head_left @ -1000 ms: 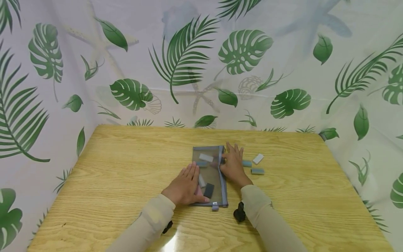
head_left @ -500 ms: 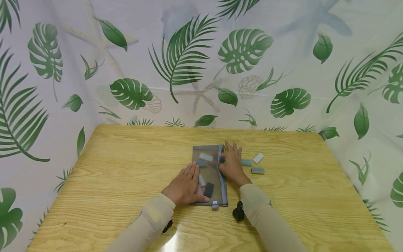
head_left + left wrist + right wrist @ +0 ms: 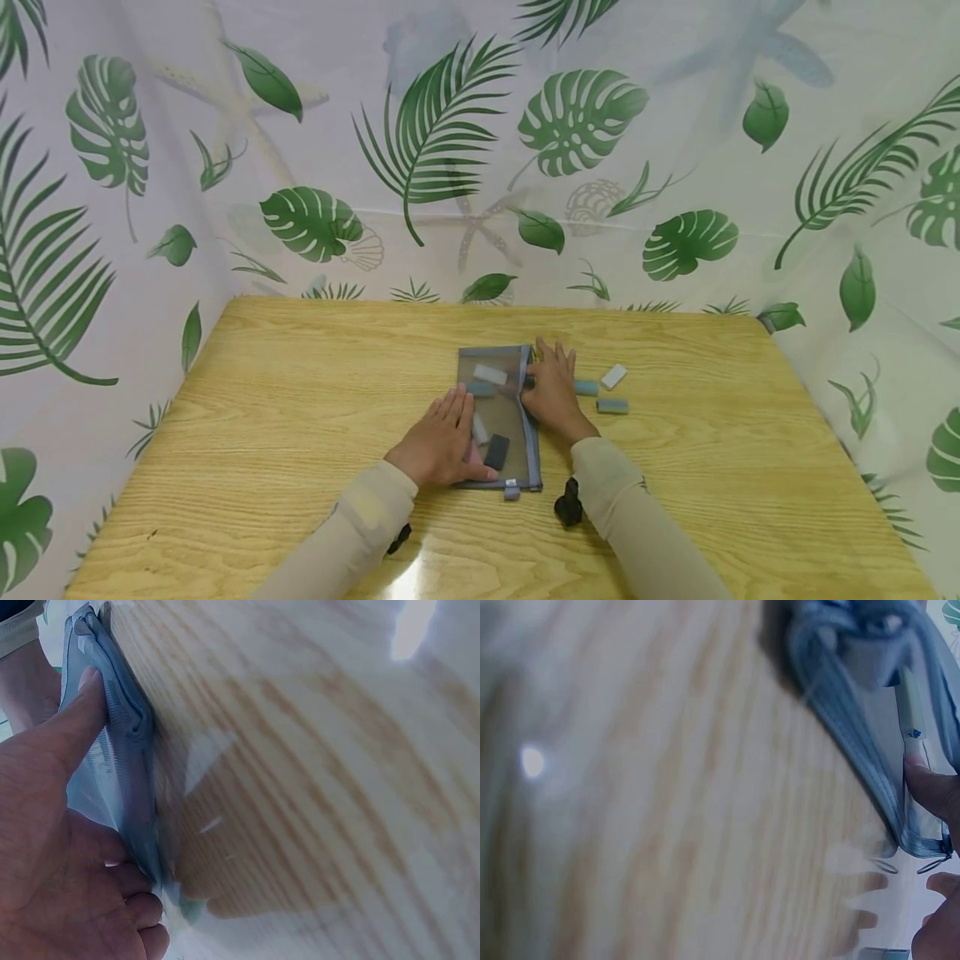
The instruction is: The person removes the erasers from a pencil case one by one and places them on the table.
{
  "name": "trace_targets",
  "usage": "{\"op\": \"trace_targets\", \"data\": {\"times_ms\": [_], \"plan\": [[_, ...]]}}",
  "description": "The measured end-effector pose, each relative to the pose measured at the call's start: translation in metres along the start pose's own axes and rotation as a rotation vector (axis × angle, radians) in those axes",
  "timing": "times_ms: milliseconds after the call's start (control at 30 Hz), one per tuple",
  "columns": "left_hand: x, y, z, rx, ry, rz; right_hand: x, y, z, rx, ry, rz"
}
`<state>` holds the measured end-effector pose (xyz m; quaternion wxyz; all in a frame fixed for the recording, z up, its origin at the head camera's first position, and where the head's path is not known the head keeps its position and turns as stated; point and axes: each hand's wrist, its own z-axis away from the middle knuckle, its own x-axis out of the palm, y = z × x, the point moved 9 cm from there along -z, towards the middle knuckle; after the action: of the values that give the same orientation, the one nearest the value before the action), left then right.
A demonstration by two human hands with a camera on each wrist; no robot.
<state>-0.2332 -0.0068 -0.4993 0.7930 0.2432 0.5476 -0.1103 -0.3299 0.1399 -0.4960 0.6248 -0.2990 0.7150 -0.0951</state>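
A grey mesh zip pouch (image 3: 498,417) lies on the table; through its mesh I see a white eraser (image 3: 490,374), a bluish one, a dark grey one (image 3: 497,452) and a pink piece. My left hand (image 3: 438,437) rests flat on the pouch's left part, fingers straight and thumb along the near edge. My right hand (image 3: 557,396) is at the zip edge on the right. Its thumb (image 3: 930,784) reaches into the parted mouth, beside a pale block (image 3: 909,709). A dark bit shows at its fingertips; whether they pinch it is hidden.
Right of my right hand lie a white eraser (image 3: 614,377), a grey-blue sleeved one (image 3: 612,406) and a bluish one (image 3: 587,387) partly behind the hand. The wooden table (image 3: 315,358) meets a leaf-print cloth (image 3: 435,167) at the back and sides.
Both hands and the pouch stay nearly where they were. My right hand has shifted very slightly to the left.
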Motion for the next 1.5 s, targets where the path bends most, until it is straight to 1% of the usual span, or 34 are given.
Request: {"op": "trace_targets", "data": {"times_ms": [367,700,967,1333,1500], "plan": [[0.0,0.0,0.0,-0.004,0.011,-0.005,-0.001,0.001,0.001,-0.033,0.017,0.017],[-0.002,0.001,0.001,0.005,0.021,-0.003,-0.006,0.001,0.003,-0.053,0.024,-0.05],[-0.001,0.002,0.001,0.007,0.016,0.002,-0.006,0.008,0.005,-0.048,0.011,-0.074],[-0.001,0.002,0.002,0.006,0.008,0.017,-0.012,0.011,0.007,-0.051,0.017,-0.114],[-0.001,0.002,0.002,0.003,0.008,0.01,-0.016,0.014,0.009,-0.052,0.019,-0.136]]}}
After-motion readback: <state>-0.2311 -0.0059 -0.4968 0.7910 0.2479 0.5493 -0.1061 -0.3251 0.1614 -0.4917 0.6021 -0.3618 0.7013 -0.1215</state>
